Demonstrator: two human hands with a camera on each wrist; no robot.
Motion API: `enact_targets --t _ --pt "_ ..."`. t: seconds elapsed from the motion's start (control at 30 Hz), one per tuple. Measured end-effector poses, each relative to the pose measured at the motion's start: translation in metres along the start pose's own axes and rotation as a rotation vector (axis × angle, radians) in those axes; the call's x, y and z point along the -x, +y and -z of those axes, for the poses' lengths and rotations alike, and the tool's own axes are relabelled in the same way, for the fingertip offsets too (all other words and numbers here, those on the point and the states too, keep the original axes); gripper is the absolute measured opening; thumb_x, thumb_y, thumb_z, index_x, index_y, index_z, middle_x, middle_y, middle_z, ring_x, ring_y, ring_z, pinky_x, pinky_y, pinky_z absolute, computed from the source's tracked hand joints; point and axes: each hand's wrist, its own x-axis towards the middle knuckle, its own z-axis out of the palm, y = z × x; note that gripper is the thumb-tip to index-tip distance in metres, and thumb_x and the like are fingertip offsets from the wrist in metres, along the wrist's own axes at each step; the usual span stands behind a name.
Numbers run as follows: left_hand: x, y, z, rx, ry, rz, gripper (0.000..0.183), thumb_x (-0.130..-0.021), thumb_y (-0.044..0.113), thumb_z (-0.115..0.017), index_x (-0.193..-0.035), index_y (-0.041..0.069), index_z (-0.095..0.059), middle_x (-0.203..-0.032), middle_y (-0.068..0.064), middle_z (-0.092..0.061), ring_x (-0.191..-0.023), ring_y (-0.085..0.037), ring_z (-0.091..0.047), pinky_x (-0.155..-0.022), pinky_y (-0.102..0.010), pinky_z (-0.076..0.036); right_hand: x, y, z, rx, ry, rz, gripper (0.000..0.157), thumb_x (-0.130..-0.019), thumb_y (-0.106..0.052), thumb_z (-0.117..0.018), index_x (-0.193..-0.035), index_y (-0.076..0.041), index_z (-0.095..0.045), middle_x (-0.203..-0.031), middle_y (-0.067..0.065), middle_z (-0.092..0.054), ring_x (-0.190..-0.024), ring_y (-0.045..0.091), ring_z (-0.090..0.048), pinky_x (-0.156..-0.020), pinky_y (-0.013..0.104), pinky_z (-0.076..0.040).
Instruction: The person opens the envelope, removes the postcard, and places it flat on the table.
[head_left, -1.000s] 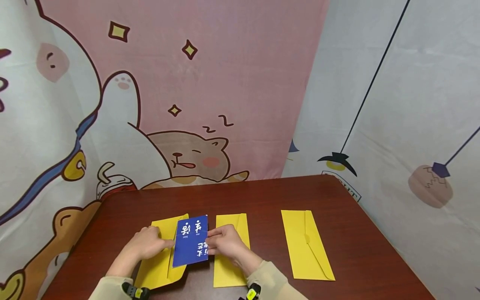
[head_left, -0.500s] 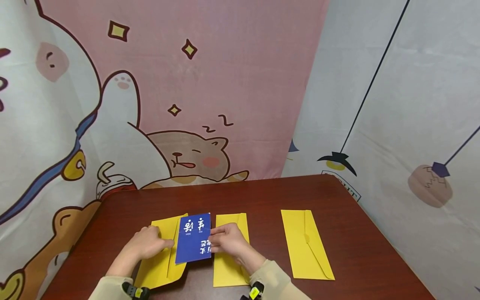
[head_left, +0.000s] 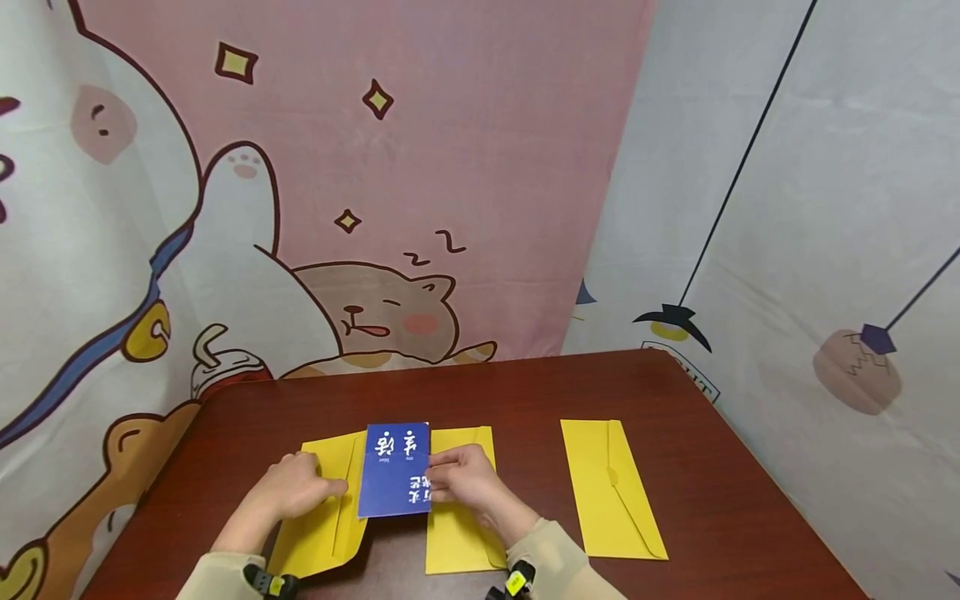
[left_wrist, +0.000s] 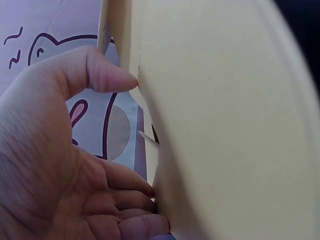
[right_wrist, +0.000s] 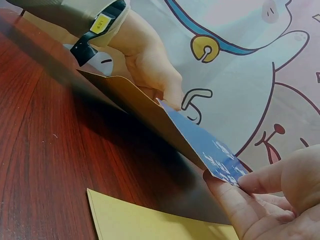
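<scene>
Cartoon-printed fabric backdrop [head_left: 510, 167], pink and pale grey, sleeping cat motif; reddish-brown wood-grain tabletop [head_left: 525, 379] in front of it. Three yellow paper envelopes in a row.

Left hand [head_left: 295, 486]: grips the left envelope [head_left: 311, 533], thumb on its face, fingers round the outer edge. Envelope tilted, its right side lifted off the wood. Right hand [head_left: 465, 479]: pinches the right edge of a blue card [head_left: 393, 475] with white Chinese characters. Hands apart, card between them, its left edge overlapping the left envelope's right edge; cannot tell whether any of it sits inside.

Middle envelope [head_left: 457, 546] lies under the right hand; right envelope [head_left: 611, 492] well off to the side.

Risks, as I judge them: the pinch takes in only one edge, so the card could swivel or slip if it snags on the paper. A hard pull or push might crease the flap. Should the left grip loosen, the envelope could drag along. A low right hand may brush the middle envelope askew.
</scene>
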Motion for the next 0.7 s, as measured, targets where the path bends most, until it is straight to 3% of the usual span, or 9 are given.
enact_targets --t 0.7 --pt "-0.001 -0.001 0.001 0.001 -0.009 0.004 0.065 -0.081 0.050 -0.078 -0.110 -0.006 -0.065 -0.095 -0.012 -0.061 -0.077 -0.027 -0.055 -0.066 -0.040 -0.044 -0.001 0.006 0.017 -0.033 0.030 -0.030 0.023 -0.097 0.004 -0.069 -0.117 0.016 -0.069 -0.094 0.020 -0.077 -0.079 0.029 -0.078 -0.072 0.039 -0.064"
